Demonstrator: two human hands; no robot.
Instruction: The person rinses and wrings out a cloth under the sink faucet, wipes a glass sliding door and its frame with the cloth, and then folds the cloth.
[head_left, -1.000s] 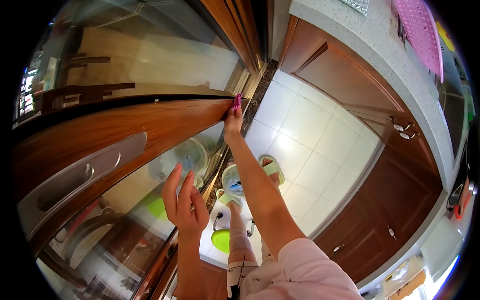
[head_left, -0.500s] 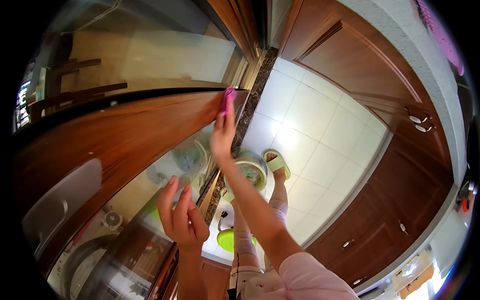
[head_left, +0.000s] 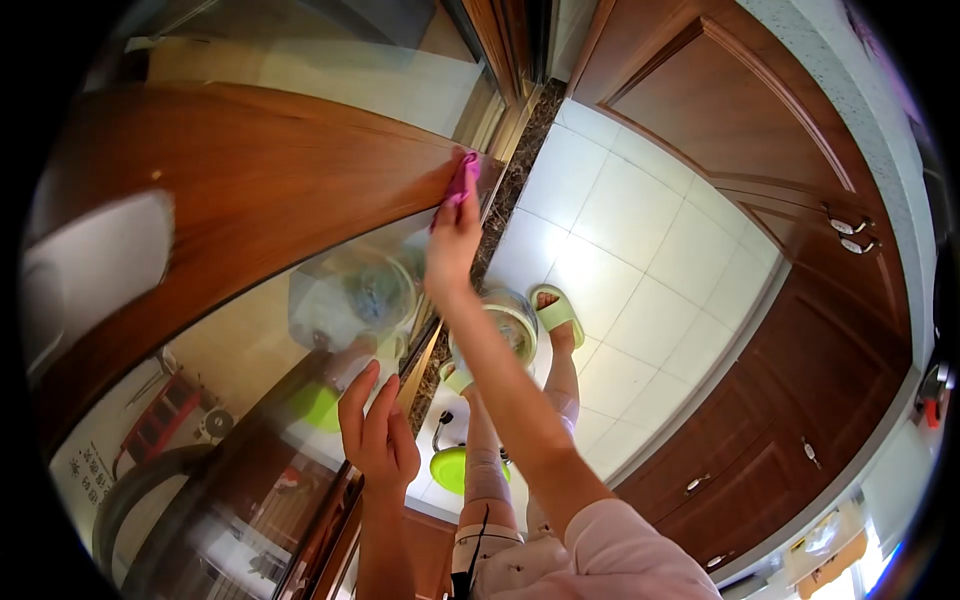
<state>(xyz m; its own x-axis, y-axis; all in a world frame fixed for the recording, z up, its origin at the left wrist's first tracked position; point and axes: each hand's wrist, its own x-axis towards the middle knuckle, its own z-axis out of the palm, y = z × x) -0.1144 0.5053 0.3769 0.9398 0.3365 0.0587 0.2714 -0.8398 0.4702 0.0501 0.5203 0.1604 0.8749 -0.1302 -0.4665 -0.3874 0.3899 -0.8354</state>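
My right hand (head_left: 456, 238) holds a crumpled pink cloth (head_left: 460, 185) against the lower end of the brown wooden door frame (head_left: 300, 150). Its fingers press on the cloth, close to the frame's edge beside the metal track. Below and to the left, my left hand (head_left: 380, 430) is raised in front of the glass panel (head_left: 270, 370) with its fingers apart and nothing in it. Whether its fingertips touch the glass, I cannot tell.
A bucket (head_left: 510, 325) stands by my feet in green slippers (head_left: 560, 315). Near my legs is a bright green round seat (head_left: 450, 468). Brown cabinets (head_left: 740, 110) with a grey counter (head_left: 850, 75) line the right. White tiles (head_left: 620, 240) cover the floor.
The wooden frame looks wider in view and its metal handle plate has shifted left. My right hand with the cloth has moved slightly up. The bucket shows more beside my right forearm.
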